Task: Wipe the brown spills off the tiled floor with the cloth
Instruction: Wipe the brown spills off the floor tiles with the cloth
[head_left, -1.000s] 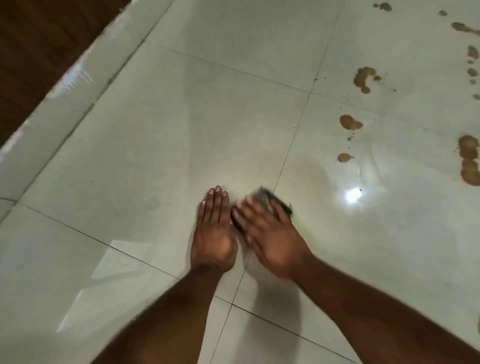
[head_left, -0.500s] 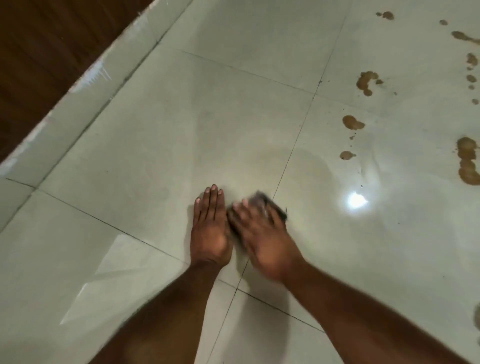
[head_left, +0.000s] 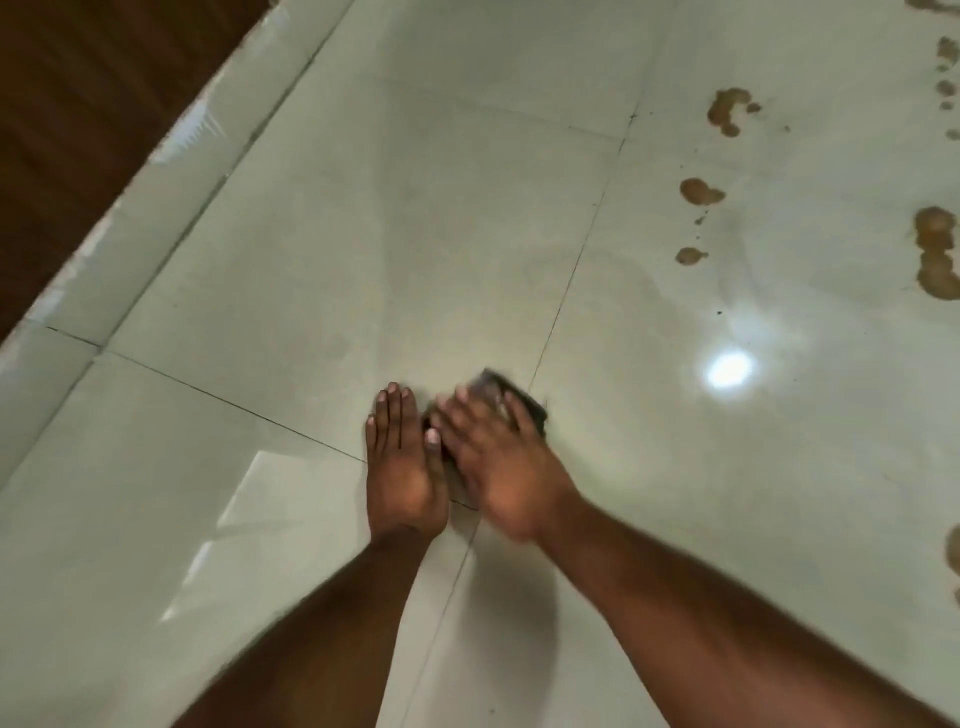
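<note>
In the head view, the left hand lay flat on the tiled floor, fingers straight and together, as it had half a second before. The right hand, blurred, pressed open-fingered on the dark cloth, holding much the same spot beside the left hand; whether any finger curled round the cloth could not be told. The brown spills lay well apart at two o'clock, unchanged, now nearer the right edge.
</note>
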